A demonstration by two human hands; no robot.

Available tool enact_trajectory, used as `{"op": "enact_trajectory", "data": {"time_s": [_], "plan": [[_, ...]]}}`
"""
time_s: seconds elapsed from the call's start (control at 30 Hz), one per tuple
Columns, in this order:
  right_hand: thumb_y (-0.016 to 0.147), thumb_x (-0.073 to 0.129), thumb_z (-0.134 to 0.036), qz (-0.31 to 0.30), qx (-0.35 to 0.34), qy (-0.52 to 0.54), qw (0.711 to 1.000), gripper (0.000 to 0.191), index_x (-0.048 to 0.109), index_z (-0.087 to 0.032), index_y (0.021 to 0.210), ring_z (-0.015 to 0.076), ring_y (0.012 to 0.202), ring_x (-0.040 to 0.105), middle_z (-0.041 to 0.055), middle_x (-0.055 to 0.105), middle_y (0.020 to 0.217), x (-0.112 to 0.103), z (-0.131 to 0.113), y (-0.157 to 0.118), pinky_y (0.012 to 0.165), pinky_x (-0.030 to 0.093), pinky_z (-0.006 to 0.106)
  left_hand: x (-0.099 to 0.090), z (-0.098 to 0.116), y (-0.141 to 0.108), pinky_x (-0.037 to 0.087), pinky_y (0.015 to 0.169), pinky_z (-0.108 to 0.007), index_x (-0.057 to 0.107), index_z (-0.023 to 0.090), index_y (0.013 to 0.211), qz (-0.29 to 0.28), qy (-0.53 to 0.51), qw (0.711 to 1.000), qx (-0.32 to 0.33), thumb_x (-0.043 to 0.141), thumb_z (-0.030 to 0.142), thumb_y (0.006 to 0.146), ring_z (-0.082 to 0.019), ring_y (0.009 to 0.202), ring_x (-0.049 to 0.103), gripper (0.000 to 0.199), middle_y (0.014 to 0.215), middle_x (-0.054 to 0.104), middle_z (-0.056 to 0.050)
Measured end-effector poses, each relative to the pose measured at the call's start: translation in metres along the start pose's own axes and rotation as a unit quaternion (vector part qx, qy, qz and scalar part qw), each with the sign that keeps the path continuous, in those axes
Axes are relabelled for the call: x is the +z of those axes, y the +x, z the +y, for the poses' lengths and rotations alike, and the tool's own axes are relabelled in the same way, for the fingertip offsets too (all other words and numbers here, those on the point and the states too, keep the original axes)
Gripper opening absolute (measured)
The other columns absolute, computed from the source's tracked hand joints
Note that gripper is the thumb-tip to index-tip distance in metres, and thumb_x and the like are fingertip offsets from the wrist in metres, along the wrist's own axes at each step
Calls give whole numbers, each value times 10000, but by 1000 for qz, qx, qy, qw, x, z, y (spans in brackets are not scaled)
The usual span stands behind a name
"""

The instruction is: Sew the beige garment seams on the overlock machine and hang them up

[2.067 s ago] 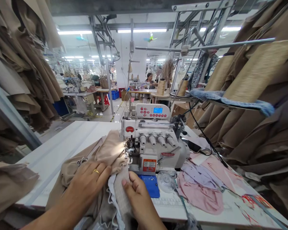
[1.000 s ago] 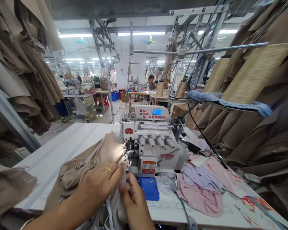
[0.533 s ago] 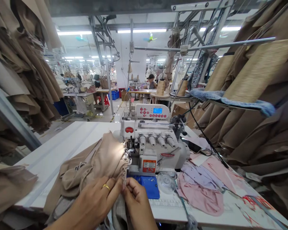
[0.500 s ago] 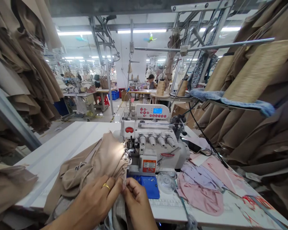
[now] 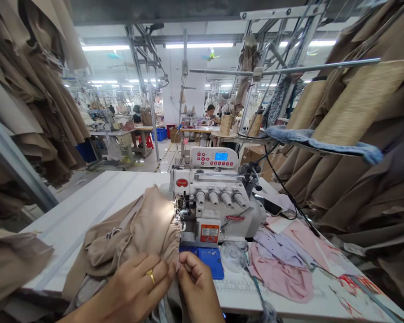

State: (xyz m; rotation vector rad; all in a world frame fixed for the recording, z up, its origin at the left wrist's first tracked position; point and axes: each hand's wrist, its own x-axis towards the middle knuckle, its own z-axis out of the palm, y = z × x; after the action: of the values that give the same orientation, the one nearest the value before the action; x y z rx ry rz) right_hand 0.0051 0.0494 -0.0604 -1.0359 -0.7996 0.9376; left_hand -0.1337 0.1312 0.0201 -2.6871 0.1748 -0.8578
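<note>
On the sewing table (image 5: 87,215), an overlocker (image 5: 211,202) near the far edge, a bunched knit garment (image 5: 138,233) just left of it. Directly before the machine, a flat pad (image 5: 207,262); toward the right edge, cut fabric pieces (image 5: 279,273). Behind it, thread cones (image 5: 225,124).

Fig. Both hands low in frame, close together, fingertips almost touching at midline. L hand (image 5: 131,285): dorsum up, fingers curled fwd, tips angled toward R hand; plain gold ring (image 5: 151,277) on 4th digit. L forearm (image 5: 87,309): bare, enters from lower L, approx. diagonal. R hand (image 5: 197,287): thumb & index pinched together, remaining digits flexed. R wrist (image 5: 210,312): at bottom edge, bare.
</note>
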Motion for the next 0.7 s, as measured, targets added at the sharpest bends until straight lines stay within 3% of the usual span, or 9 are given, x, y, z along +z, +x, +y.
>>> {"op": "enact_trajectory", "data": {"time_s": [0.13,0.27,0.37,0.47,0.53,0.6,0.7], "plan": [[889,652,-413,-21,1,3,1000,242,636,-181,820,177,769,577,15,646,782,1,-7,-3,748,432,253,10,0,-3,385,566,-311,636,57,1066,6,-29,999,-35,365,103,1021,-164,650,530,279,760,623,-46],[810,729,-543,-1,46,56,997,401,604,-171,730,135,614,454,-21,536,642,1,-7,1,604,363,224,18,7,-7,378,574,-310,653,104,972,8,-52,998,-30,511,82,953,-159,641,521,145,750,628,-26],[737,776,-612,-1,62,78,995,489,586,-162,728,127,613,409,-16,514,656,1,-5,4,594,329,225,16,4,-1,451,718,-332,650,154,1027,16,-89,990,-108,553,172,937,-202,839,588,134,948,682,-59],[738,753,-656,-8,62,58,996,533,546,-165,716,134,643,381,-17,473,668,-1,-7,4,613,319,232,12,-14,13,461,873,-445,619,191,1153,-68,-52,970,-228,501,264,965,-291,1080,572,233,1173,663,-90],[733,735,-691,-3,63,33,997,564,511,-175,703,129,632,327,-35,411,656,-3,-8,3,591,282,229,11,-29,23,475,814,-455,637,199,1021,-145,-33,949,-279,476,280,979,-290,973,601,185,1021,687,-72],[731,728,-704,-1,62,14,998,573,494,-181,698,127,626,293,-45,373,648,-6,-7,2,574,252,228,11,-36,29,487,781,-450,629,196,915,-176,-32,940,-290,452,261,981,-276,887,610,200,912,680,-59],[777,716,-665,-6,53,0,999,532,517,-174,722,135,648,324,-35,408,665,-9,-2,0,593,272,226,14,-27,25,500,855,-469,630,181,1051,-129,-8,963,-237,415,192,969,-290,986,627,231,1058,701,-89]]}}
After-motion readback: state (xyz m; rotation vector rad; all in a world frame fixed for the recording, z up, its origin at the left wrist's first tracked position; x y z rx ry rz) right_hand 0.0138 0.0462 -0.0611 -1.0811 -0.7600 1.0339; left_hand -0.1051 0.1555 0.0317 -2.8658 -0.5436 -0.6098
